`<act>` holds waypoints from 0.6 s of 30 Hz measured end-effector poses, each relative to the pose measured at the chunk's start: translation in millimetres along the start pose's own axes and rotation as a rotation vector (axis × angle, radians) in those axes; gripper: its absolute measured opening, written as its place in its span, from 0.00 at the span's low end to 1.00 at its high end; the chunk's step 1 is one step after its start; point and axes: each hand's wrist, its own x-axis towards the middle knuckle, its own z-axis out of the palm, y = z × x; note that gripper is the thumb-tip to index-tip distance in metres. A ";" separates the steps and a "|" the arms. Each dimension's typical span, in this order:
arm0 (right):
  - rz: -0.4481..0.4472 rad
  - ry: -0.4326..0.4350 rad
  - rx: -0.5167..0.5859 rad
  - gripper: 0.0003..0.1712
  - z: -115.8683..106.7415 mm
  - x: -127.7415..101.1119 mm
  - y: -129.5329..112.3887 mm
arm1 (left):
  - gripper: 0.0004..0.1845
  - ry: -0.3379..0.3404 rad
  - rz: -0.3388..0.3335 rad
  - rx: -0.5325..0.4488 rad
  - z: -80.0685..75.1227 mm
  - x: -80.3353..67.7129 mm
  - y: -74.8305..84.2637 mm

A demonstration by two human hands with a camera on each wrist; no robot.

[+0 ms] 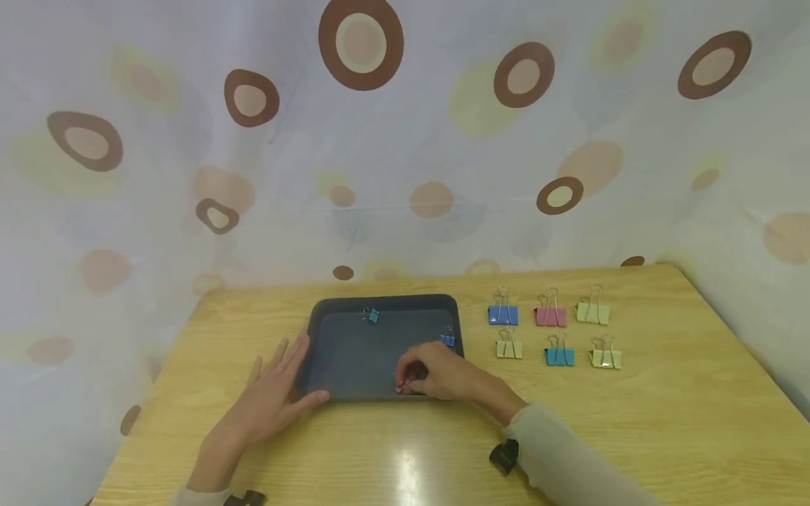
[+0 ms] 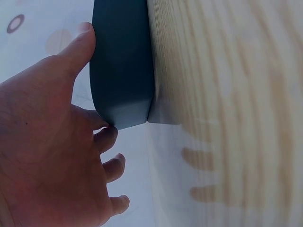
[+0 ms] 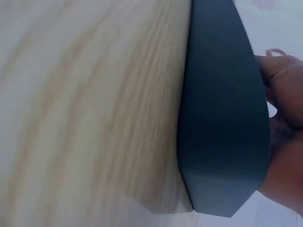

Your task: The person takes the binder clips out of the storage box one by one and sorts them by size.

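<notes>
Head view: a dark tray [image 1: 354,351] sits at the centre of the wooden worktop [image 1: 664,407]. The left hand [image 1: 272,397] lies flat with fingers spread straight, resting against the tray's lower left corner and gripping nothing. The right hand [image 1: 443,376] is at the tray's lower edge, fingers curled, pinching a small red binder clip [image 1: 402,384] just inside the rim. Two more small clips lie in the tray: a teal clip [image 1: 372,315] near the upper rim and a blue clip [image 1: 448,339] at the right rim. Right of the tray, six larger clips stand in two rows of three: blue [image 1: 503,313], pink [image 1: 550,315] and pale green [image 1: 592,312] above; pale green [image 1: 509,348], teal [image 1: 560,355] and pale green [image 1: 605,358] below. That makes nine clips in all.

Left wrist view: only the tray's outer corner, the wood grain and the open hand, thumb along the tray's wall, fingers loosely bent below it. No clips show here.

Right wrist view: the tray's outer wall fills the middle; the hand sits at the right edge of the frame, and the red clip is hidden.
</notes>
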 end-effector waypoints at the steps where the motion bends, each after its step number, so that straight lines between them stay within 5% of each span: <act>1: 0.006 0.018 0.020 0.10 -0.1 -1.5 -0.1 | 0.54 -0.001 0.000 -0.004 0.5 -0.2 -0.1; 18: 0.032 0.402 0.219 0.08 -20.9 -51.3 -4.2 | 0.54 -0.009 -0.002 -0.010 1.7 -0.1 -1.6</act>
